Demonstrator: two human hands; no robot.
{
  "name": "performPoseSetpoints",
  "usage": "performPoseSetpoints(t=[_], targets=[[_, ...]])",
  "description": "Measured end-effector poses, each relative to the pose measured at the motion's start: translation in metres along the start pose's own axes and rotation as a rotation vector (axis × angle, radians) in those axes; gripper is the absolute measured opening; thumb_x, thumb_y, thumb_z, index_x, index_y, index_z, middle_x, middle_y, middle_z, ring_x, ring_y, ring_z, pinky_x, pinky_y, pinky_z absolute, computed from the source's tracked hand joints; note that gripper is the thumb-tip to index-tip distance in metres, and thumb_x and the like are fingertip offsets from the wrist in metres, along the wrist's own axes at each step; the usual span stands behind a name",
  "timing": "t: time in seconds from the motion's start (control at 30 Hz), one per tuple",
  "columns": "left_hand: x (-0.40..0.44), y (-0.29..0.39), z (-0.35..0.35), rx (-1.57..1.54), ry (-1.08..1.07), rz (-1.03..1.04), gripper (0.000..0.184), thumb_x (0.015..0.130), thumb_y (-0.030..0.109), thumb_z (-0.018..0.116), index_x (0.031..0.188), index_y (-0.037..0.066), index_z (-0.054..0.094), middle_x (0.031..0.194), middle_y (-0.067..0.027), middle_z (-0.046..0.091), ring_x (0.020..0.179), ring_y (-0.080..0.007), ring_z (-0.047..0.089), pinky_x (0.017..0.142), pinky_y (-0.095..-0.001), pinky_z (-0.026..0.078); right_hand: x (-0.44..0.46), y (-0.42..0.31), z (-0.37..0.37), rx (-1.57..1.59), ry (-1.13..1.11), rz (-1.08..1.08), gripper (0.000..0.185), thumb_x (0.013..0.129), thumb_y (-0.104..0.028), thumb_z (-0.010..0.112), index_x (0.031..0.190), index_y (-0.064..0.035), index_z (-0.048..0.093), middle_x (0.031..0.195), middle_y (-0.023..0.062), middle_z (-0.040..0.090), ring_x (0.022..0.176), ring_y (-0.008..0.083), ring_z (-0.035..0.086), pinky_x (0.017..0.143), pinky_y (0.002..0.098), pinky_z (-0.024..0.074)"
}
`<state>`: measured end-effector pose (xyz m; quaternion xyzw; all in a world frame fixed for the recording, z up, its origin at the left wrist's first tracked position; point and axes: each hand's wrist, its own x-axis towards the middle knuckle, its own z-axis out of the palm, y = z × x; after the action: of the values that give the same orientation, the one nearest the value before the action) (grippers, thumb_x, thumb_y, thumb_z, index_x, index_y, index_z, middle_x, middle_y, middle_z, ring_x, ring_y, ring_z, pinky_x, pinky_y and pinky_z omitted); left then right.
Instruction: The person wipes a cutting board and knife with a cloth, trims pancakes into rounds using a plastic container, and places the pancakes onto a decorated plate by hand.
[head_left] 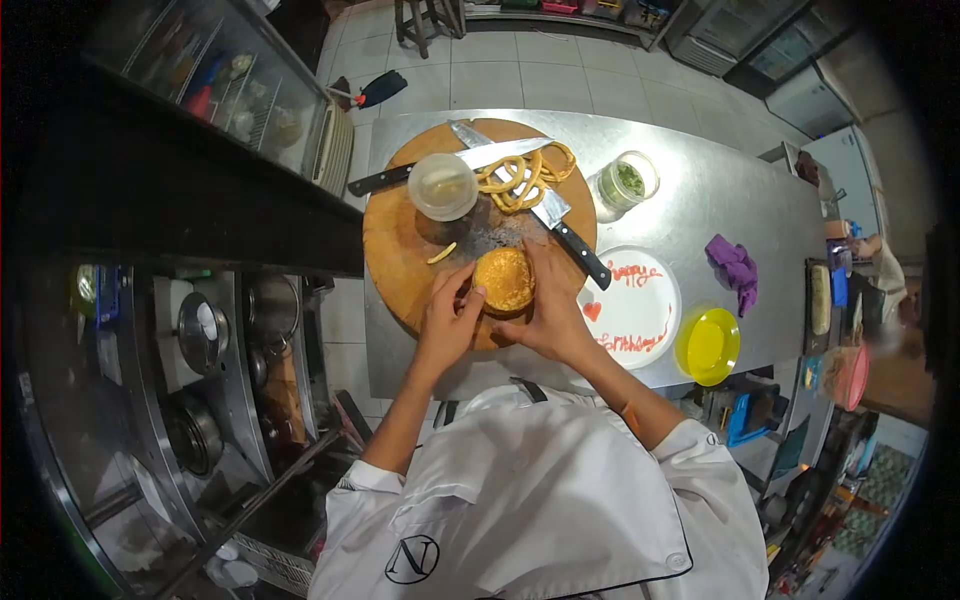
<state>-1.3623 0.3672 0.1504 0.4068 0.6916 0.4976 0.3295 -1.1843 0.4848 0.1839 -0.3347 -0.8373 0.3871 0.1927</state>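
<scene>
A round, golden-brown bun (503,280) sits near the front of a round wooden board (392,290). My left hand (455,312) curves around its left side, fingertips pressing against it. On the opposite side, my right hand (552,305) cups the bun, thumb low and fingers stretched along its edge. Just beyond my left fingers lies a thin yellow strip (441,254). Golden rings (520,182) that look fried are heaped at the back of the board. A black-handled knife (582,254) runs beside my right hand, and a second knife (380,180) lies farther back.
A clear plastic tub (443,187) stands on the board. To the right are a white plate (655,290) with red writing and a heart, a yellow bowl (709,346), a purple cloth (733,270) and a tub of chopped greens (625,182). Pots on shelves (190,430) line the left.
</scene>
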Motion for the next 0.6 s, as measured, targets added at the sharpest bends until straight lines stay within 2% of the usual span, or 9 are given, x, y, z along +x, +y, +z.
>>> performPoseSetpoints(t=[0.1,0.23,0.33,0.43,0.6], targets=[[0.001,-0.004,0.001,-0.014,0.028,0.006,0.040,0.113,0.016,0.068,0.147,-0.005,0.067,0.133,-0.0132,0.067,0.109,-0.0208,0.070,0.094,-0.0316,0.057,0.012,-0.008,0.002,-0.107,-0.048,-0.079,0.114,0.071,-0.014,0.098,0.167,-0.0008,0.039,0.148,0.0269,0.056,0.138,0.0486,0.055,0.118,0.0529,0.0487],[-0.001,-0.011,0.001,-0.110,0.059,0.017,0.038,0.112,0.014,0.067,0.145,-0.005,0.069,0.131,-0.0122,0.069,0.107,-0.0191,0.071,0.093,-0.0304,0.057,0.017,-0.010,0.010,-0.160,-0.090,-0.077,0.108,0.070,-0.014,0.097,0.164,-0.0030,0.046,0.145,0.0245,0.058,0.135,0.0470,0.057,0.115,0.0507,0.0516],[-0.002,-0.017,0.001,-0.151,0.104,0.027,0.036,0.111,0.011,0.069,0.142,-0.005,0.072,0.125,-0.0114,0.071,0.103,-0.0183,0.071,0.090,-0.0292,0.058,0.019,-0.015,0.010,-0.136,-0.088,-0.031,0.102,0.070,-0.014,0.097,0.160,-0.0046,0.053,0.139,0.0220,0.061,0.130,0.0441,0.061,0.110,0.0496,0.0536],[-0.001,-0.026,0.005,-0.206,0.135,0.041,0.037,0.108,0.009,0.073,0.141,-0.005,0.072,0.120,-0.0111,0.072,0.098,-0.0174,0.071,0.085,-0.0285,0.058,0.018,-0.013,0.012,-0.194,-0.052,-0.131,0.098,0.070,-0.013,0.097,0.158,-0.0043,0.054,0.135,0.0209,0.063,0.127,0.0435,0.062,0.108,0.0502,0.0537],[0.002,-0.011,0.002,-0.074,0.146,0.038,0.039,0.101,0.014,0.084,0.133,-0.005,0.072,0.117,-0.0112,0.073,0.092,-0.0170,0.069,0.081,-0.0305,0.060,0.015,-0.016,0.008,-0.123,-0.015,-0.108,0.096,0.069,-0.012,0.097,0.155,-0.0043,0.055,0.133,0.0204,0.065,0.125,0.0435,0.063,0.106,0.0508,0.0543]])
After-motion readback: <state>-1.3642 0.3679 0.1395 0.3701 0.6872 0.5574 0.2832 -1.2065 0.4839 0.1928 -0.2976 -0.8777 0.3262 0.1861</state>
